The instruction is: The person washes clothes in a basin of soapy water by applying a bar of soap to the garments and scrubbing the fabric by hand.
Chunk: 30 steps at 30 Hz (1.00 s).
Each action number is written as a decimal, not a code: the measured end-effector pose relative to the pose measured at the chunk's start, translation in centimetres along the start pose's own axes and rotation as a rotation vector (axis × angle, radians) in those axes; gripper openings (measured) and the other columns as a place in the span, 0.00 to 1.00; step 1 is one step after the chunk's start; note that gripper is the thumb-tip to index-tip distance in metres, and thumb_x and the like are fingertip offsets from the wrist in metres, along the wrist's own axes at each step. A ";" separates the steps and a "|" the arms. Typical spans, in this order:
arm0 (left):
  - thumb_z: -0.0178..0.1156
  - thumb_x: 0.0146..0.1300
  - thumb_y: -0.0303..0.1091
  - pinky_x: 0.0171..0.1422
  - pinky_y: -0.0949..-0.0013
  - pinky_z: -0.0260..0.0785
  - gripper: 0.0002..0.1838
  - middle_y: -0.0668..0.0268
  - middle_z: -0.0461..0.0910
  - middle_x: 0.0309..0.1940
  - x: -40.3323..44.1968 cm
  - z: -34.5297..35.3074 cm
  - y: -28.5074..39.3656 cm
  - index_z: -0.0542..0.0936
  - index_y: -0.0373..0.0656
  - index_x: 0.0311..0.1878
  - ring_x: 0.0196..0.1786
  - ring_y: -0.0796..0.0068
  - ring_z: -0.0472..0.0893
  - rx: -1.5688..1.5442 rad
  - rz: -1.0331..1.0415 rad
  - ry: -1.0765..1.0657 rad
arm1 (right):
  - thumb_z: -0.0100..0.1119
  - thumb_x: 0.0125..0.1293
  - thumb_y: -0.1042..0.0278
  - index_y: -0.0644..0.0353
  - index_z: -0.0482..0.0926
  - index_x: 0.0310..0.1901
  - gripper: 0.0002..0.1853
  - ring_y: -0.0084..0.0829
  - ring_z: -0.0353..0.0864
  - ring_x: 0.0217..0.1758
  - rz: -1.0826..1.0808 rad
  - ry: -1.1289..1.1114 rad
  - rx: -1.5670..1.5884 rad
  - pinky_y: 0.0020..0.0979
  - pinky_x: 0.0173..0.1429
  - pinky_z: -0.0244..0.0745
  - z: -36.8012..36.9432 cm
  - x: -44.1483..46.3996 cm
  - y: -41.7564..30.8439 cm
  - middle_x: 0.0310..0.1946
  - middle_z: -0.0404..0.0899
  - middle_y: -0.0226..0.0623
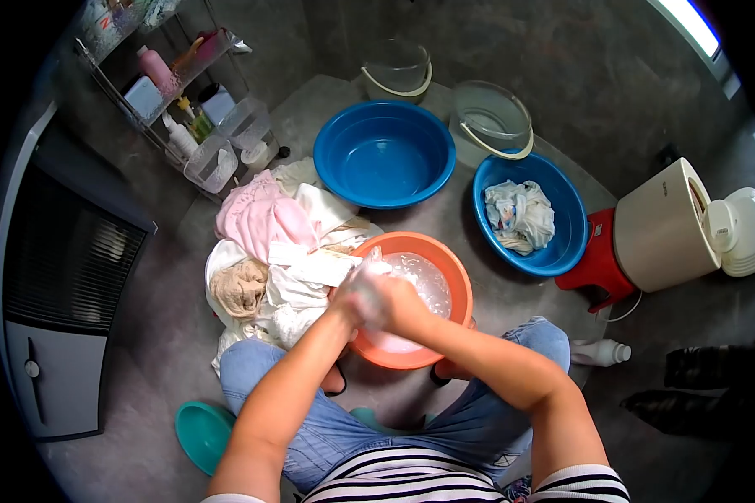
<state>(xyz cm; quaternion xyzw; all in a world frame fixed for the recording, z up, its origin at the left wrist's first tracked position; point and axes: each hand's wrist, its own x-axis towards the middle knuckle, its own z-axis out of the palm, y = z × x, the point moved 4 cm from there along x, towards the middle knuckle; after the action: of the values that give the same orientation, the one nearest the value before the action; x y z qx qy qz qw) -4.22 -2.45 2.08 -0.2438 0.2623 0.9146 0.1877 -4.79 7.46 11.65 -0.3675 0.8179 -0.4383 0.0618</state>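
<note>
An orange basin (459,289) of sudsy water stands between my knees. Over its left side my left hand (346,303) and my right hand (394,300) are pressed together, both blurred by motion. They are closed around a wet white cloth (369,281), mostly hidden by the fingers; a whitish bit shows above them. Against the basin's left side lies a heap of laundry: a pink garment (264,214), white cloths (310,267) and a beige piece (240,287).
A blue basin (386,197) stands beyond the orange one. Another blue basin (572,251) at right holds whitish clothes (520,214). Two clear buckets (491,109) are behind. A red-and-cream machine (658,226), white bottle (600,352), bottle shelf (155,92), grey cabinet (63,369) and green basin (203,436) surround me.
</note>
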 end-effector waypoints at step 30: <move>0.56 0.63 0.36 0.52 0.69 0.73 0.18 0.63 0.77 0.47 -2.9 3.9 3.2 0.73 0.41 0.55 0.49 0.73 0.79 0.160 0.296 -0.070 | 0.67 0.59 0.50 0.62 0.77 0.49 0.25 0.34 0.78 0.40 0.422 0.030 0.667 0.35 0.46 0.75 -4.1 1.5 9.6 0.36 0.80 0.43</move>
<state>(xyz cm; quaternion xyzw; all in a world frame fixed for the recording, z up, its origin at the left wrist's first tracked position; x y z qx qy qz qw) -4.74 -3.35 7.77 -0.1549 0.3608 0.9163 0.0786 -12.88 12.53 7.12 -0.1445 0.6891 -0.6629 0.2545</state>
